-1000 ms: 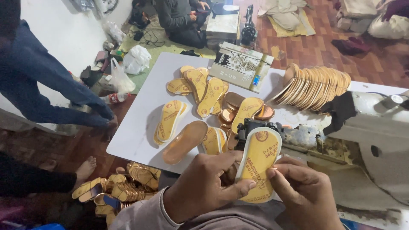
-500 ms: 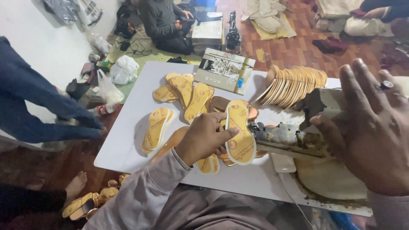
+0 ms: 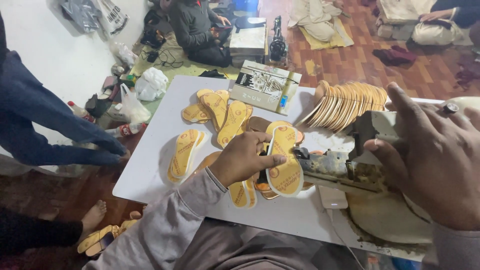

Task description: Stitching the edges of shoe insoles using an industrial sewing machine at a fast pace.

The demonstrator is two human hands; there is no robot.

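My left hand point(image 3: 244, 159) grips a yellow shoe insole point(image 3: 284, 160) by its edge and holds it against the tip of a dirty metal machine arm point(image 3: 332, 171). My right hand point(image 3: 434, 155), a ring on one finger, rests on the white upper part of the machine point(image 3: 375, 125), fingers spread over it. Around the held insole, more yellow and tan insoles point(image 3: 220, 112) lie scattered on the white table point(image 3: 155, 150).
A fanned stack of tan insoles point(image 3: 350, 102) and a flat printed box point(image 3: 265, 87) sit at the table's far side. A person in dark blue sleeves point(image 3: 55, 125) leans on the left edge. Other people sit on the floor beyond. Sandals point(image 3: 100, 240) lie on the floor.
My left hand has carried the insole right, up to the machine arm. My right hand let go of the insole and moved onto the machine's upper part.
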